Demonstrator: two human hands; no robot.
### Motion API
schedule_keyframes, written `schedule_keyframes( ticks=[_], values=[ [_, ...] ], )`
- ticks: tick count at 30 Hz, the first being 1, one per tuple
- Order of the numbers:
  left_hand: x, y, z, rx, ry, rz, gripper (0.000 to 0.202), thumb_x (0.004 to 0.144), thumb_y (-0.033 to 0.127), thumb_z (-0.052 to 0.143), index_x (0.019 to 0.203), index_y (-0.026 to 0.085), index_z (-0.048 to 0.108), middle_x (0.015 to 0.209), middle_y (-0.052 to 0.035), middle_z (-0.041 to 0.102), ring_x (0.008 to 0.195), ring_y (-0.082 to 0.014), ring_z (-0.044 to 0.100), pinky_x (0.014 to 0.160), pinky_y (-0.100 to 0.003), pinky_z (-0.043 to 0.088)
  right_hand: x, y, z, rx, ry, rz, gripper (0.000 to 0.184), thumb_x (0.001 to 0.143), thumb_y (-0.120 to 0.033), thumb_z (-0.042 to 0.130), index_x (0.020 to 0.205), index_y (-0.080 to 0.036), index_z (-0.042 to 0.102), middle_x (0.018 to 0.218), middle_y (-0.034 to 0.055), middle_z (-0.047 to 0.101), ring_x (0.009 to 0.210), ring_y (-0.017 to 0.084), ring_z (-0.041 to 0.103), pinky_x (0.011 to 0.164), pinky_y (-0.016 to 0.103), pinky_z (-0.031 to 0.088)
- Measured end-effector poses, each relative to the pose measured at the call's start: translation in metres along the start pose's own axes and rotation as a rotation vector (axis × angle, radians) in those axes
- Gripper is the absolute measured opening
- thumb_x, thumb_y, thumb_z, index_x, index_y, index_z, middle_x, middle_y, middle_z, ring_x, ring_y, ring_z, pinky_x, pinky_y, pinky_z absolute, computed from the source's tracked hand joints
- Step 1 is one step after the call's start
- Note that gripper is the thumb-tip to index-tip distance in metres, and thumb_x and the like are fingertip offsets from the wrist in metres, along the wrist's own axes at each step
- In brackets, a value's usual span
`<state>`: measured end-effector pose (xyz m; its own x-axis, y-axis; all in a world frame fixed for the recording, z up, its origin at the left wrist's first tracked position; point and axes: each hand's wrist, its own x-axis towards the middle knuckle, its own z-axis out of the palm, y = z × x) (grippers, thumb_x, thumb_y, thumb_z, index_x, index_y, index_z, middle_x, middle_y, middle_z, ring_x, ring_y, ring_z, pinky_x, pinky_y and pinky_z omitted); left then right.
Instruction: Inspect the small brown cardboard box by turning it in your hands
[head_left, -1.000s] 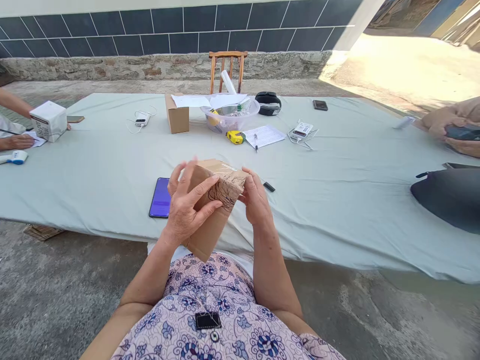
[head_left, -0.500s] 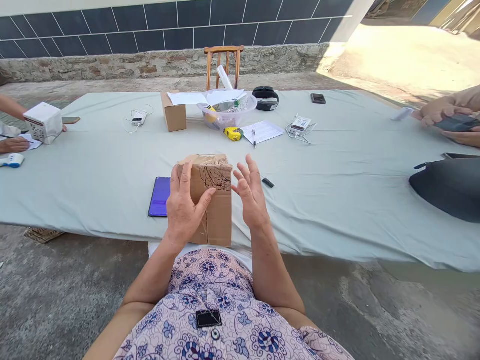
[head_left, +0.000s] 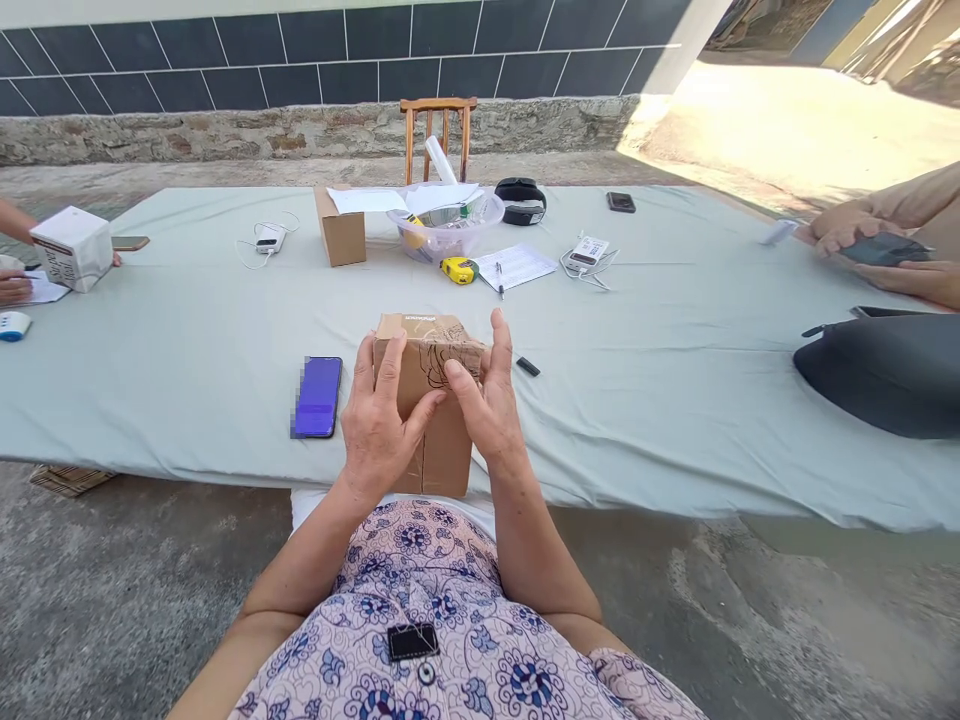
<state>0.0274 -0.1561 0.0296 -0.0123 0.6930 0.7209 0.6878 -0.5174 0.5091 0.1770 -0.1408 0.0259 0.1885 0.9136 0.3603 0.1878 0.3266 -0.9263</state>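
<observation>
A brown cardboard box (head_left: 447,445) with black scribbled lines near its top edge stands at the table's near edge, in front of my body. My left hand (head_left: 381,420) grips its left side, thumb across the near face and fingers over the top left edge. At the upper right corner my right hand (head_left: 491,400) holds the box, its thumb on the scribbled face and its other fingers along the right side, partly hidden. To the left lies a phone (head_left: 318,398) with a blue screen. Right of the box is a small black cap (head_left: 528,366).
Beyond the box are a yellow tape measure (head_left: 459,270), a pen (head_left: 501,280) on paper, a plastic basket (head_left: 450,240) and a smaller carton (head_left: 345,240). A black bag (head_left: 885,380) lies right. Other people's hands (head_left: 847,230) show at both sides.
My right hand has moved in from beside the box onto its upper right corner. The box has shifted slightly right and tilted, and the phone is now fully uncovered.
</observation>
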Motion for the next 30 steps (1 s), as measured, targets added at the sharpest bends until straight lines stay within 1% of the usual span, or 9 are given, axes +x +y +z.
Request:
schedule_keyframes(
  ticks=[9,12,14,16,18,20,23,26,30],
  values=[
    [0.003,-0.003,0.002,-0.003,0.005,-0.005,0.073,0.093,0.059,0.069,0.157,0.030,0.046,0.160,-0.0182,0.051,0.149,-0.0356,0.051,0.112,-0.052,0.055,0.006,0.006,-0.003,0.035,-0.037,-0.016,0.091,0.097,-0.068,0.056,0.170,-0.033,0.015,0.147,0.0139,0.066,0.135,0.028,0.066,0.108,0.051,0.057],
    [0.004,-0.006,0.001,-0.017,-0.003,-0.012,0.075,0.093,0.060,0.069,0.157,0.031,0.044,0.159,-0.0169,0.052,0.148,-0.0354,0.051,0.117,-0.056,0.050,0.015,0.021,-0.017,0.059,-0.042,-0.004,0.074,0.102,-0.072,0.039,0.165,-0.032,0.033,0.145,0.0126,0.069,0.131,0.027,0.068,0.104,0.049,0.059],
    [0.003,-0.007,0.002,-0.019,-0.003,-0.002,0.074,0.094,0.060,0.068,0.157,0.031,0.043,0.158,-0.0169,0.053,0.148,-0.0351,0.051,0.117,-0.057,0.049,0.025,0.038,-0.028,-0.046,0.062,0.016,0.063,0.102,-0.068,0.042,0.150,-0.029,0.054,0.144,0.0121,0.070,0.133,0.028,0.066,0.108,0.051,0.055],
    [0.003,-0.008,0.003,-0.014,0.005,0.004,0.073,0.094,0.061,0.067,0.157,0.031,0.044,0.158,-0.0179,0.053,0.148,-0.0358,0.052,0.117,-0.057,0.050,0.034,0.057,-0.037,-0.272,0.147,0.065,0.054,0.099,-0.058,0.054,0.139,-0.024,0.064,0.143,0.0143,0.069,0.133,0.030,0.064,0.113,0.055,0.051],
    [0.003,-0.008,0.004,-0.017,0.002,0.001,0.074,0.094,0.062,0.067,0.157,0.031,0.044,0.158,-0.0183,0.053,0.148,-0.0365,0.051,0.117,-0.058,0.049,0.039,0.075,-0.041,-0.582,0.140,0.161,0.046,0.097,-0.043,0.057,0.134,-0.019,0.068,0.140,0.0167,0.070,0.134,0.031,0.061,0.115,0.056,0.047],
    [0.004,-0.008,0.004,-0.037,-0.020,-0.001,0.074,0.094,0.059,0.068,0.158,0.032,0.042,0.159,-0.0170,0.052,0.148,-0.0358,0.051,0.118,-0.058,0.048,0.039,0.090,-0.041,-0.698,0.135,0.227,0.043,0.093,-0.034,0.061,0.130,-0.016,0.072,0.133,0.0210,0.070,0.132,0.035,0.060,0.114,0.060,0.046],
    [0.005,-0.007,0.003,-0.061,-0.046,0.009,0.073,0.096,0.054,0.069,0.159,0.034,0.038,0.161,-0.0157,0.051,0.149,-0.0345,0.050,0.119,-0.058,0.047,0.034,0.104,-0.036,-0.787,0.112,0.310,0.044,0.091,-0.031,0.064,0.132,-0.018,0.074,0.128,0.0224,0.068,0.125,0.037,0.060,0.107,0.059,0.048],
    [0.005,-0.007,0.002,-0.058,-0.045,0.016,0.074,0.096,0.054,0.069,0.159,0.034,0.037,0.161,-0.0159,0.050,0.149,-0.0349,0.049,0.119,-0.058,0.047,0.031,0.110,-0.030,-0.855,0.069,0.385,0.039,0.094,-0.029,0.061,0.130,-0.024,0.077,0.126,0.0179,0.067,0.118,0.034,0.063,0.102,0.051,0.050],
    [0.007,-0.007,-0.001,-0.038,-0.066,-0.004,0.072,0.095,0.056,0.069,0.156,0.033,0.040,0.159,-0.0167,0.051,0.148,-0.0354,0.051,0.116,-0.057,0.049,0.033,0.111,-0.028,-0.911,0.043,0.475,0.039,0.098,-0.024,0.053,0.128,-0.024,0.077,0.124,0.0154,0.066,0.111,0.029,0.064,0.096,0.041,0.049]
  ],
)
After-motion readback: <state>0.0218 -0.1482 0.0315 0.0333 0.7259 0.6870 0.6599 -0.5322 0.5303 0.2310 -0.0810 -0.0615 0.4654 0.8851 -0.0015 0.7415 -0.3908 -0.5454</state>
